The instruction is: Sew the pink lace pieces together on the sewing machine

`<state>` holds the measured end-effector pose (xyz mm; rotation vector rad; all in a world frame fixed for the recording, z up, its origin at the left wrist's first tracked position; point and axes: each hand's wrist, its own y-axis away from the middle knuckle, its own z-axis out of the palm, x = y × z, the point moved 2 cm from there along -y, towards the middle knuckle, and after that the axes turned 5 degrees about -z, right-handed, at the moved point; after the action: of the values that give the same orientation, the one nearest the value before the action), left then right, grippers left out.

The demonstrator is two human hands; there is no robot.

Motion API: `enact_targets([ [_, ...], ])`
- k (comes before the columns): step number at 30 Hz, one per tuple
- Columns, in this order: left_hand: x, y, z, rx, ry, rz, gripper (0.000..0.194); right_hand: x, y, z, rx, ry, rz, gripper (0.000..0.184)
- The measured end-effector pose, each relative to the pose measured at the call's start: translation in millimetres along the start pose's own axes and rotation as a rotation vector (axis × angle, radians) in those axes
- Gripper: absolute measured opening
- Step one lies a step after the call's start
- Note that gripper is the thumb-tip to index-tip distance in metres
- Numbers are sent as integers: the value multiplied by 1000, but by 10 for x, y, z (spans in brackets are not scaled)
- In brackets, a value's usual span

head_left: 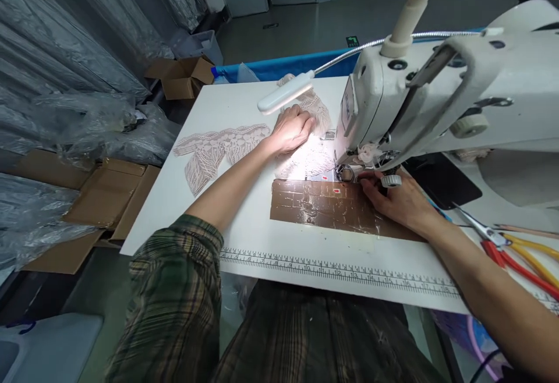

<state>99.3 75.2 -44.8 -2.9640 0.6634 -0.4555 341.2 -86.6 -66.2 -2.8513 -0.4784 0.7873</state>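
Lace fabric (318, 114) lies on the table (244, 226), its near end by the sewing machine's (371, 92) presser foot (344, 173). Your stitching appears under way; the amount left cannot be told. Your left hand (294, 128) rests on the fabric, fingers curled; your right hand (399, 198) bends beside the presser foot. Neither grip is confirmable.

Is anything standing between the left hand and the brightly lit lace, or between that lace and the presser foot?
Nothing visible. The left hand appears to rest on the lace, which reaches close to the presser foot, though glare hides detail. The right hand is to the foot's right.
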Motion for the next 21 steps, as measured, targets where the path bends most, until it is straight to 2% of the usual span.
enact_targets([
  [4, -98, -65, -38, 1, 17, -37, 51, 14, 8, 10, -5, 18, -15, 30],
  [8, -60, 186, -151, 87, 25, -23, 42, -6, 33, 25, -48, 37, -32, 36],
  [12, 36, 403, -145, 10, -11, -25, 37, -17, 57, 67, -69, 90, -73, 41],
  [15, 45, 394, -163, -2, -33, -8, 34, -15, 62, 76, -74, 100, -72, 44],
  [18, -20, 364, -264, 43, -48, -1, 38, -44, 60, 45, -62, 91, -84, 43],
  [21, -142, 492, -400, 82, -59, -23, 42, -80, 65, 20, -86, 81, -77, 40],
])
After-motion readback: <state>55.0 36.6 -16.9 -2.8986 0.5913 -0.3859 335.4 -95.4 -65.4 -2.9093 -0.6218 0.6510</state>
